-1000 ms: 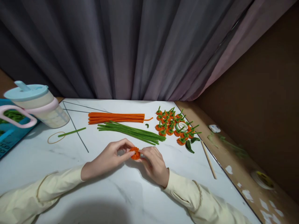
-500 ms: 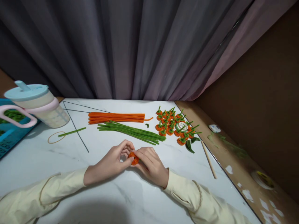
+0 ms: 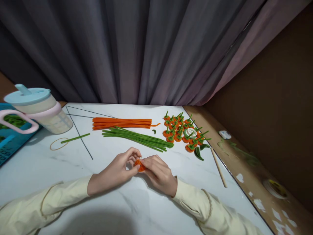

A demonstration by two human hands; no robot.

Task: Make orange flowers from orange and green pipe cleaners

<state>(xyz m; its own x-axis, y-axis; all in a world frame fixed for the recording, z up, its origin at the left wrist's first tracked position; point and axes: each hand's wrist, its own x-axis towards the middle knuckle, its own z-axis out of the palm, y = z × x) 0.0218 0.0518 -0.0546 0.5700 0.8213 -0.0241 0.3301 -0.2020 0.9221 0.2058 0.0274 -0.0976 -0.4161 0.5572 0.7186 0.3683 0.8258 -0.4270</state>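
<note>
1. The left hand (image 3: pixel 114 171) and the right hand (image 3: pixel 158 173) both pinch a small orange fuzzy pipe-cleaner coil (image 3: pixel 140 165).
2. The coil is just above the white marble desk (image 3: pixel 73 163), near the long green pipe cleaners (image 3: pixel 137 137).

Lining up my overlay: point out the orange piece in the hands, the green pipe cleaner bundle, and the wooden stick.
orange piece (image 3: pixel 139 164), head view, visible middle between the fingertips
green pipe cleaner bundle (image 3: pixel 137 137), head view, mid-length
wooden stick (image 3: pixel 218 167), head view, mid-shaft

No legible text, label or number on anything here.
</note>
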